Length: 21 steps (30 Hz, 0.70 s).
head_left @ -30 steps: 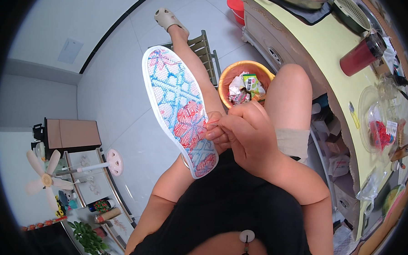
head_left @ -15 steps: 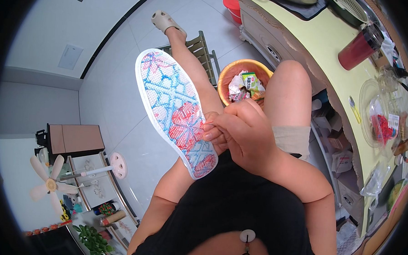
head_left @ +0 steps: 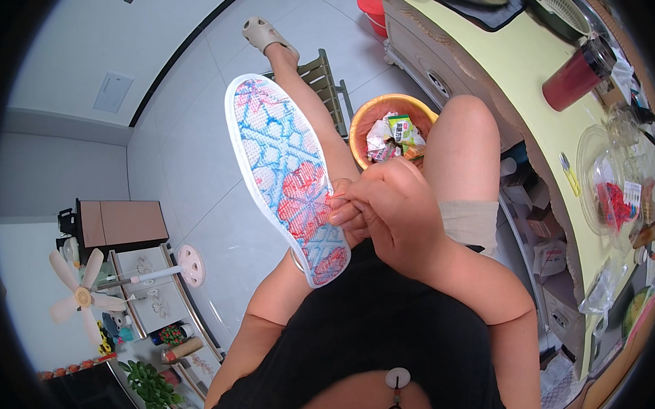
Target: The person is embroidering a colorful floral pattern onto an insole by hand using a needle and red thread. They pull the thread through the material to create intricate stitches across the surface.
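Observation:
An embroidered shoe insole, white-rimmed with blue and red stitching, stands tilted above my lap. My left hand is closed on its right edge near the red stitched patch; most of that hand is behind the insole. Against this same edge, my right hand pinches with thumb and forefinger. A short bit of red thread shows at those fingertips. Whether a needle is in the pinch is too small to make out.
Beyond my hands stands a yellow-rimmed waste bin with wrappers inside, near a slatted stool. Along the right runs a pale yellow tabletop with a dark red tumbler, yellow-handled scissors and red thread in a clear plastic tray.
The insole has tipped slightly, its upper end shifting a little to the right and up. Both hands keep nearly the same place and grip.

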Motion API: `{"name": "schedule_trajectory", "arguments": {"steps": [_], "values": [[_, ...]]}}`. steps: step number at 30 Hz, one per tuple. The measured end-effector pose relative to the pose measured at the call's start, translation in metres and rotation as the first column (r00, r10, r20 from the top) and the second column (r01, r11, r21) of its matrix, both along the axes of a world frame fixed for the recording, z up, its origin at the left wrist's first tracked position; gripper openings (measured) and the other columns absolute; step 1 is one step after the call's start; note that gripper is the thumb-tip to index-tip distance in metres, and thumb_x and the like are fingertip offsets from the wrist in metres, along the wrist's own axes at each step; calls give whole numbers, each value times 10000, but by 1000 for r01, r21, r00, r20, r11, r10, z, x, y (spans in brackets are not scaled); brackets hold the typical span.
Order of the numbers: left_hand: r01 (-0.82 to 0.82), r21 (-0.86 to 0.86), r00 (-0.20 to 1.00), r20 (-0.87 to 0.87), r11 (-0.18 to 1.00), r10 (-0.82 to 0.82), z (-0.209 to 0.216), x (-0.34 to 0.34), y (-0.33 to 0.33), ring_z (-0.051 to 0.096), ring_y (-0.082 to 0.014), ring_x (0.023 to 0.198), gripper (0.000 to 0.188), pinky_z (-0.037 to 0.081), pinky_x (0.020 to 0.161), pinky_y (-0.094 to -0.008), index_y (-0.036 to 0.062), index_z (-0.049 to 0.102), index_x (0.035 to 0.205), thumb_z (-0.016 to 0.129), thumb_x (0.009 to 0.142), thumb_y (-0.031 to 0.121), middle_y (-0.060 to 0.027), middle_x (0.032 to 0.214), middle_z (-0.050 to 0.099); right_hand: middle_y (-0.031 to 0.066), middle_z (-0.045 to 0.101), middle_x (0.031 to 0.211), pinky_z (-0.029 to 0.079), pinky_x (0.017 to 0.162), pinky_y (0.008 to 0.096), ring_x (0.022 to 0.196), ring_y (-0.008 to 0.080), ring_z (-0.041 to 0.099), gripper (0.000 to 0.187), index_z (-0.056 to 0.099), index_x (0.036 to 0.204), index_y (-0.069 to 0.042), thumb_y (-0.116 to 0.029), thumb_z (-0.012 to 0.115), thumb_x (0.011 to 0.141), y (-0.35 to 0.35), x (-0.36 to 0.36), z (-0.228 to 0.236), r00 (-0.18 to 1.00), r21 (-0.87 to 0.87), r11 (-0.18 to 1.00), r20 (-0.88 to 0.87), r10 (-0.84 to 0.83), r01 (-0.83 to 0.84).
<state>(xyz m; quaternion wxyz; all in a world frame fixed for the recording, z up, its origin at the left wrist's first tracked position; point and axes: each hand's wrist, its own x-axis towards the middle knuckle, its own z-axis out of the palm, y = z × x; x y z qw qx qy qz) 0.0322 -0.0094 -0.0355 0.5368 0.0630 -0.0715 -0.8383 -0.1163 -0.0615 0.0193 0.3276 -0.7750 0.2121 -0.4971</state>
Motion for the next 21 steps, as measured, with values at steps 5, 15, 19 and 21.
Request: {"name": "schedule_trajectory", "arguments": {"steps": [5, 15, 19, 21], "values": [[-107, 27, 987, 125, 994, 103, 3, -3, 5, 368, -120, 557, 172, 286, 560, -260, 121, 552, 825, 497, 876, 275, 27, 593, 448, 90, 574, 809, 442, 667, 323, 758, 251, 560, 141, 612, 906, -35, 13, 571, 779, -6, -5, -7, 999, 91, 996, -42, 9, -6], [-325, 15, 656, 724, 946, 214, 45, -13, 7, 621, -141, 766, 131, 502, 725, -251, -54, 591, 894, 619, 811, 43, -121, 882, 655, 61, 598, 1049, 504, 783, 282, 937, 135, 587, 334, 537, 1109, -15, -23, 650, 795, -4, -12, -39, 874, 836, 356, 477, -92, -418], [-317, -8, 635, 741, 948, 219, 47, -13, 10, 623, -141, 770, 135, 506, 730, -248, -70, 582, 909, 613, 804, 9, -130, 881, 651, 67, 587, 1072, 516, 794, 306, 942, 164, 595, 456, 477, 1178, -21, -38, 685, 771, -5, -12, -43, 841, 814, 312, 535, -78, -489], [-312, -10, 628, 748, 950, 214, 48, -12, 11, 625, -135, 772, 139, 509, 730, -240, -78, 575, 923, 607, 806, -9, -131, 880, 648, 71, 585, 1067, 519, 802, 315, 943, 176, 599, 473, 478, 1175, -21, -42, 700, 759, -5, -11, -44, 821, 810, 258, 563, -90, -527]]}}
